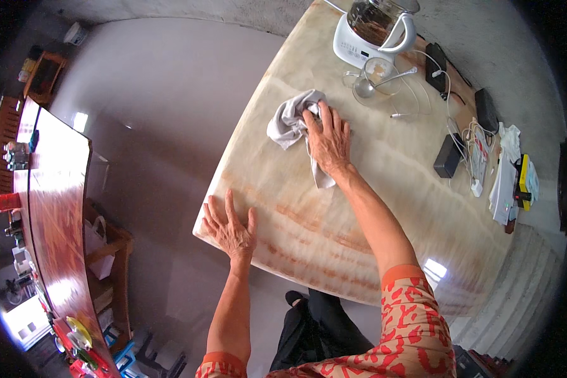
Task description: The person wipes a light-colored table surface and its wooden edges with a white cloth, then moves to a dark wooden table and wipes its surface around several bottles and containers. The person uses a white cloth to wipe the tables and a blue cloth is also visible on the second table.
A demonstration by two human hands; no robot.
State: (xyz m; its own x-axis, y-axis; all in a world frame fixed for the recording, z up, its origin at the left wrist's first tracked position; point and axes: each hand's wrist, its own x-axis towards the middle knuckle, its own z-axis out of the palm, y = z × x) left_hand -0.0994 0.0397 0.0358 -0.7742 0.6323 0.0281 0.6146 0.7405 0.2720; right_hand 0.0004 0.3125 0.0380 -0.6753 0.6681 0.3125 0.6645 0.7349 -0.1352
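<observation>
The grey cloth (294, 123) lay bunched on the marble tabletop (390, 189), at about eleven o'clock from my right hand (328, 140), which pressed it flat, fingers spread, gripping nothing. My left hand (229, 228) rested open at the near edge, empty. I judged myself mid-wipe; next called for sweeping toward the glass lid (375, 79) at one o'clock. Part of the cloth was hidden under my palm.

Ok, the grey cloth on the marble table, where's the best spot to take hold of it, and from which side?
Probably the bunched, raised folds at the far-left end of the grey cloth, coming from above on the left. That part stands up off the marble table and is uncovered; the right hand lies flat over the middle, and the near tail trails under the wrist. The left hand rests flat at the table's edge.
</observation>
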